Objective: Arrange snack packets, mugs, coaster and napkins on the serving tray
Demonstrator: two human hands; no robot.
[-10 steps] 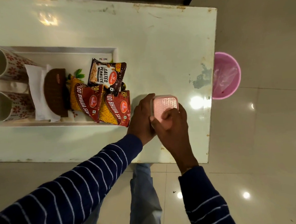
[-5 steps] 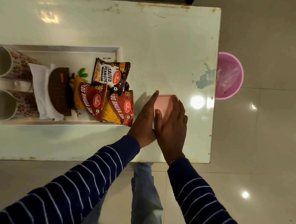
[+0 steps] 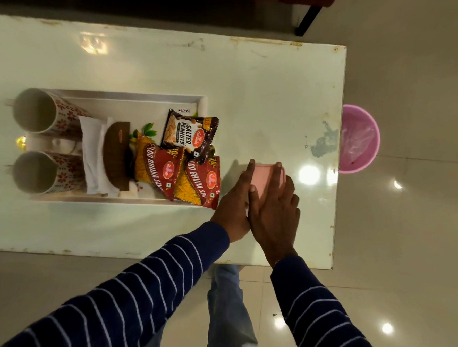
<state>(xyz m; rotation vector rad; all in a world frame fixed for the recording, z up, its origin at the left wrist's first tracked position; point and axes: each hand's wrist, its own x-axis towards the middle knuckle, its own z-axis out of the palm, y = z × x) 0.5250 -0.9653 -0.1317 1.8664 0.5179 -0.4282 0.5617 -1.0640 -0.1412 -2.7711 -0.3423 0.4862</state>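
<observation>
A white serving tray [image 3: 137, 94] lies on the left of the table. It holds two flowered mugs [image 3: 35, 110] [image 3: 33, 172] at its left end, white napkins [image 3: 92, 155], a brown coaster [image 3: 117, 156], a salted peanuts packet [image 3: 188, 133] and two red bhujia sev packets [image 3: 163, 172] [image 3: 201, 183]. The nearer red packet overhangs the tray's right end. Just right of the tray a small pink box [image 3: 263, 176] sits on the table. My left hand [image 3: 235, 207] presses flat against its left side. My right hand [image 3: 276, 213] lies flat over its top, covering most of it.
The glossy pale table [image 3: 258, 104] ends close to the right of the box and just behind my wrists. A pink bucket [image 3: 359, 138] with a plastic liner stands on the tiled floor past the table's right edge. A dark furniture leg [image 3: 307, 21] is at the far side.
My fingers, curled around the pink box a second ago, have flattened out over its top and side. The patterned lid is now hidden under my right hand. The tray items have not moved.
</observation>
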